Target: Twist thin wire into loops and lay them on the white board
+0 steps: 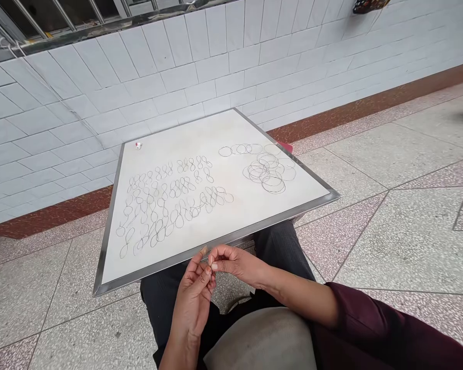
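My left hand (195, 293) and my right hand (233, 263) meet just off the near edge of the white table (170, 136), over my lap. Both have thumb and finger pinched on a thin wire (211, 261), a fine light line between the fingertips; most of it is hidden or too fine to follow. On the left part of the tabletop lie rows of thin wire loops twisted into figure eights (175, 187). Toward the right is an overlapping pile of round wire loops (270, 172), with several more rings (226, 151) strung out behind it.
A grey metal rim (162, 264) borders the tabletop. At its far left corner sits a small white and red object (139, 146). The table stands close to a white tiled wall (200, 77) with a barred window (69, 18). Something red (285, 147) shows beyond the right edge.
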`<state>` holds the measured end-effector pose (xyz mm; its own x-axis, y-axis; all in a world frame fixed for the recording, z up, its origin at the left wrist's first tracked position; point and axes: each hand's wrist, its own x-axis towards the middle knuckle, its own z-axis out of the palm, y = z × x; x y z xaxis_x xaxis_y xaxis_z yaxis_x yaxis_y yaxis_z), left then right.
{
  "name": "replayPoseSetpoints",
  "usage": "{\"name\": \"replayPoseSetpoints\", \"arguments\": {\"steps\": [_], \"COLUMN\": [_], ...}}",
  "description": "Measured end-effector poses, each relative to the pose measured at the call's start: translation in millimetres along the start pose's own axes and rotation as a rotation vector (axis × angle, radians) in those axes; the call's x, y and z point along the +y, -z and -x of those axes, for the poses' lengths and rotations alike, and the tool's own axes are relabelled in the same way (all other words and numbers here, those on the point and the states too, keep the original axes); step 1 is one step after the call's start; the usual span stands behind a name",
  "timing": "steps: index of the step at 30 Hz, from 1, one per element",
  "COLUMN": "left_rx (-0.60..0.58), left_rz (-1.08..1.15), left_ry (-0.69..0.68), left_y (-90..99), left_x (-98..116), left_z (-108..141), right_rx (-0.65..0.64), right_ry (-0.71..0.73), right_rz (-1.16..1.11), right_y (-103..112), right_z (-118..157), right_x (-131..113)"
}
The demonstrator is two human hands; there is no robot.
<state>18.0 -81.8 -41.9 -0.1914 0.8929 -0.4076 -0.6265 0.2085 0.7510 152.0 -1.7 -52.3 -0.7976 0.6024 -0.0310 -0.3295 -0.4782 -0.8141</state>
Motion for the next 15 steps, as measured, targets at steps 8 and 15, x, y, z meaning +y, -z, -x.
{"name": "replayPoseSetpoints", "arguments": {"steps": [8, 15], "left_rx": [0.051, 0.081], "left_rz": [0.008, 0.012], "left_ry": [-0.022, -0.049], "left_y": [-1.2, -1.2], "left_x": [2.7, 4.2], "left_z": [0.3, 0.3], "right_rx": [0.045, 0.083], "right_ry": [0.014, 0.078], "right_rz": [0.056, 0.114], "right_y": [-4.3, -6.3], "right_z": [0.9, -1.1], "right_x": [0.9, 6.2]}}
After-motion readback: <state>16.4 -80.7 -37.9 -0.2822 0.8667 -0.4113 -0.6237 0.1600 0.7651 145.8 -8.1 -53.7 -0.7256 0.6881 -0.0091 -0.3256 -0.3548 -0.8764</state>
